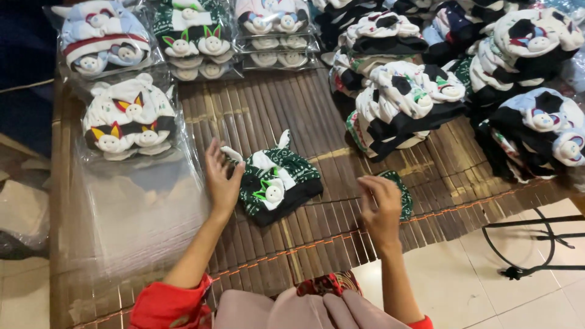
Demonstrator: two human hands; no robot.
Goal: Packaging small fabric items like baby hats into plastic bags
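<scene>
Left hand [220, 176], fingers spread, touches the green-black animal hat [275, 180] on bamboo mat [256, 116]. Right hand [381, 207] pinches 1 green cloth piece [403, 194], approx. beside it.

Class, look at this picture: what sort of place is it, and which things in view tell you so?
Probably a small home workshop for packing baby hats. Piles of animal-face hats cover a bamboo mat, bagged sets lie beside clear plastic bags, and the left hand touches a green hat.
</scene>
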